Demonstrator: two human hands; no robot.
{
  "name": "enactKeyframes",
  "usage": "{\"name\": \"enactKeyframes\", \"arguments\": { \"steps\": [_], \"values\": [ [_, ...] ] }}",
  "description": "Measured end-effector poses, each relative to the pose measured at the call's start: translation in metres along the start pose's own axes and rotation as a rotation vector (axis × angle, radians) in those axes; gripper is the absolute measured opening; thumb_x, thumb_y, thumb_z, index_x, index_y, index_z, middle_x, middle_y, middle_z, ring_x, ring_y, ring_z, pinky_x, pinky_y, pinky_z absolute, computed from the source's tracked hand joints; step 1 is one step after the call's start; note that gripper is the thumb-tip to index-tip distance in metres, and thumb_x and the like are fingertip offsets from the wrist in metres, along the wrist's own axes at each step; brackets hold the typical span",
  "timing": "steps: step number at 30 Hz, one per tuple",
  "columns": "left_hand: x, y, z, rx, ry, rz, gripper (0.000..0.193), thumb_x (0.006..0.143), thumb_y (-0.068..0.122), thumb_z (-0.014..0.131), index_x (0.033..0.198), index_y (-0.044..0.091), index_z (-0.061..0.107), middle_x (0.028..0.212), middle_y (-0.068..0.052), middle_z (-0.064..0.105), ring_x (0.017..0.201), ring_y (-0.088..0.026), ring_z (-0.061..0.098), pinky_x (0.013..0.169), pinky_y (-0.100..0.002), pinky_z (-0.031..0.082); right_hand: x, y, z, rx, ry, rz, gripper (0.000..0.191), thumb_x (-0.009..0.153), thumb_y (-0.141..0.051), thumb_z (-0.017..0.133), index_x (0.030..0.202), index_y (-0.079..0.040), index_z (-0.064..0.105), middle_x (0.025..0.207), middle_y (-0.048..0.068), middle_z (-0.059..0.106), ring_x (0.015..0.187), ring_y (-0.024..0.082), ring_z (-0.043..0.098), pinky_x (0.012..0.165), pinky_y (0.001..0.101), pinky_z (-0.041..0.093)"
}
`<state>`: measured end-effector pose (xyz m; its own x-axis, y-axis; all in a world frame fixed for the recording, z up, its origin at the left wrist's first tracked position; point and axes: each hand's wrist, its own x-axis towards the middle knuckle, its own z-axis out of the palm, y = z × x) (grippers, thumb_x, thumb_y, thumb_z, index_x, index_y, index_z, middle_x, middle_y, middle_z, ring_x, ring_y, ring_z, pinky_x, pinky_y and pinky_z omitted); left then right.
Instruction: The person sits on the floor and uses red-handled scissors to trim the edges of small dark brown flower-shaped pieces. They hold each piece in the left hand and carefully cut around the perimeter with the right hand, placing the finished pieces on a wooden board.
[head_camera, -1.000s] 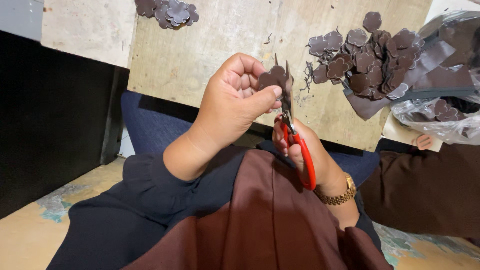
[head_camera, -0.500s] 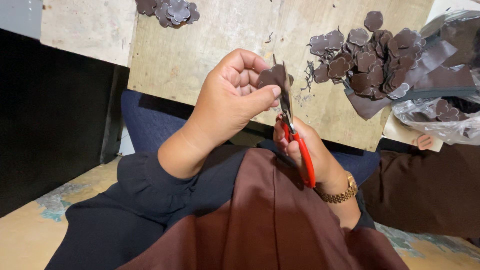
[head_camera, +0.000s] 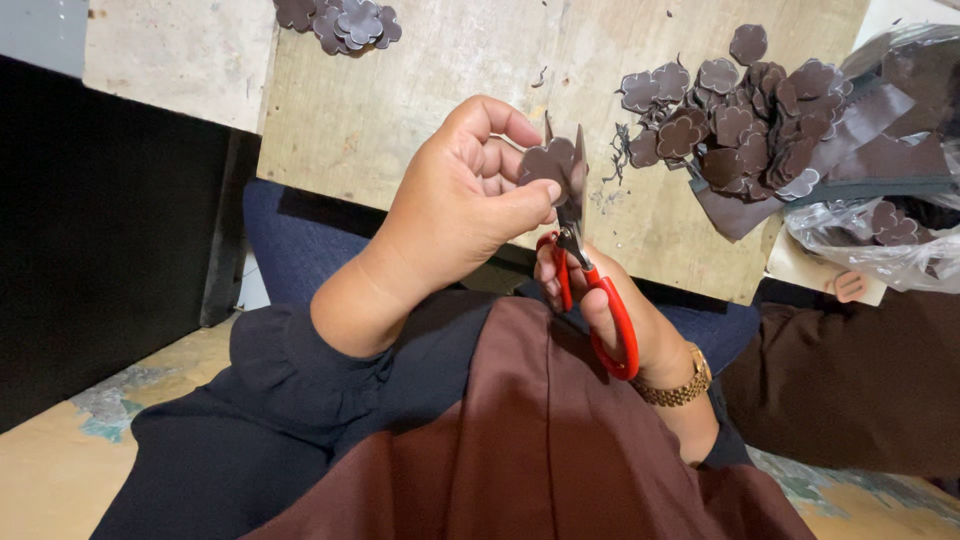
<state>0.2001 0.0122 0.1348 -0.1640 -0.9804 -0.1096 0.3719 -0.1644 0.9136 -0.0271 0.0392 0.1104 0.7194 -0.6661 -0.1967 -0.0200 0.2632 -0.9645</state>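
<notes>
My left hand (head_camera: 462, 195) pinches a small dark brown flower-shaped piece (head_camera: 550, 160) between thumb and fingers, held up over the near edge of a wooden board (head_camera: 400, 90). My right hand (head_camera: 620, 320), with a gold watch on its wrist, grips red-handled scissors (head_camera: 590, 285). The scissor blades point up and meet the right side of the held piece.
A heap of brown flower-shaped cutouts (head_camera: 740, 120) lies on the board's right part, a smaller cluster (head_camera: 340, 20) at its far edge. A clear plastic bag with brown material (head_camera: 890, 210) sits at the right. A dark panel (head_camera: 100, 230) stands at the left.
The held piece has turned slightly in my left fingers while the scissors stay at its edge. Both hands remain in nearly the same place.
</notes>
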Motion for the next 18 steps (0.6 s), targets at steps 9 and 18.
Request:
{"name": "enactKeyframes", "arguments": {
  "steps": [9,18],
  "values": [
    [0.0007,0.0023,0.0028,-0.050,0.042,-0.045,0.034,0.091,-0.003,0.070,0.117,-0.001,0.048,0.094,-0.010,0.069,0.082,-0.011,0.070,0.073,-0.024,0.061,0.0060,-0.0026,0.0043,0.032,0.004,-0.045,0.080,0.093,-0.080,0.053,0.112,-0.003,0.048,0.090,-0.001,0.042,0.080,0.011,0.037,0.072,0.0245,0.036],
    [0.0018,-0.0023,0.0021,-0.079,0.036,-0.019,0.028,0.094,-0.001,0.070,0.112,0.000,0.049,0.094,-0.009,0.069,0.081,-0.011,0.071,0.074,-0.025,0.062,0.0056,0.0011,0.0037,0.036,0.027,-0.009,0.083,0.091,-0.082,0.052,0.114,-0.003,0.049,0.091,-0.001,0.042,0.080,0.010,0.037,0.071,0.0243,0.037]
  ]
}}
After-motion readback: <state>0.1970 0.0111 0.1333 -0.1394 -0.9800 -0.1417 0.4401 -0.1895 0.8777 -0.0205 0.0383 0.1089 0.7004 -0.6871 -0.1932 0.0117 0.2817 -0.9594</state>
